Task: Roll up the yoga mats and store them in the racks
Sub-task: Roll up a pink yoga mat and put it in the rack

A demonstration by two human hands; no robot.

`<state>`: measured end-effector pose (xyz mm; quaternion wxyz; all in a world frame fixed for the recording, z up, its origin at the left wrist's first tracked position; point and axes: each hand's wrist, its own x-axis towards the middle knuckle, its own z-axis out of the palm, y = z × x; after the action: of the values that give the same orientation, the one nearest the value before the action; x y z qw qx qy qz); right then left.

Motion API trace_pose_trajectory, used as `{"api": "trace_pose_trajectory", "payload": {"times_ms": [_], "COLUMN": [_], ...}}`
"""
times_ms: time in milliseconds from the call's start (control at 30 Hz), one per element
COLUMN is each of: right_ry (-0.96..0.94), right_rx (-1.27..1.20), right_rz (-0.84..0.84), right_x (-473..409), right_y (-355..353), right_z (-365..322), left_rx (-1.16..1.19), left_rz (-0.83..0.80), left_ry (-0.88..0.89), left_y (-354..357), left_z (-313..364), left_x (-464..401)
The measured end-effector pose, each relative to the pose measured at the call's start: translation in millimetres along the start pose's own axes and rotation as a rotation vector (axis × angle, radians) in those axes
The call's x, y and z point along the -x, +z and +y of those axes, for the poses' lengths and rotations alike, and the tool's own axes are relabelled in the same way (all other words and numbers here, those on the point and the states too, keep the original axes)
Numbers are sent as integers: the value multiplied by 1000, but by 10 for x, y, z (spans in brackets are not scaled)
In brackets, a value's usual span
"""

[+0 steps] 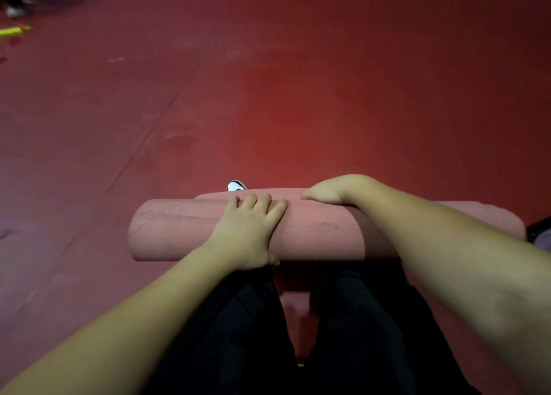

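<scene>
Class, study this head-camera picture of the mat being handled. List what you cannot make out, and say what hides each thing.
1. Right hand fingers: curled over the far side of the rolled mat, hidden by it.
2. Mat's right end: hidden behind the right forearm.
3. Shoe: only its toe shows above the mat.
4. Yellow object: blurred, small, cut by the left edge.
5. Storage racks: none in view.

A dusty pink yoga mat (179,230), rolled into a thick cylinder, lies crosswise in front of the person, above the dark red floor (268,81). Its left end is open and round, faint dark scuff lines run along its ribbed surface, and its right end tapers out of the light. A loose outer flap shows along the far top edge
</scene>
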<state>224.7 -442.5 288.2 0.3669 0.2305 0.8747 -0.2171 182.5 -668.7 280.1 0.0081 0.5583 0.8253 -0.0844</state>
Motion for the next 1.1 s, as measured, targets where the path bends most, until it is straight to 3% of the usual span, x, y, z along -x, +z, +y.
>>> {"api": "trace_pose_trajectory", "payload": {"times_ms": [100,267,467,633,800,933,1033,1100], "right_ry": [34,16,-148,-110,-5,10,-21,-26], "right_rx": [-19,1,23,102,163,179,174,147], "right_rz": [-85,-36,428,573,707,741,720,687], "right_x": [46,98,286,513,455,373,345,311], "right_y": [89,270,314,605,818,763,701,638], "right_z": [66,125,38,-49,-59,-25,-38,-44], "left_rx": [90,97,364,671,848,872,898,798], "left_rz": [-64,-130,-384,-625,-743,-628,-455,-286], "left_ry": [31,60,-1,-79,-148,-159,-174,-205], "left_y": [-124,-137,-233,-272,-264,-176,-148,-120], "left_z": [1,61,-100,-291,-345,-341,-325,-314], "left_x": [119,165,-190,-512,-702,-684,-558,-460]}}
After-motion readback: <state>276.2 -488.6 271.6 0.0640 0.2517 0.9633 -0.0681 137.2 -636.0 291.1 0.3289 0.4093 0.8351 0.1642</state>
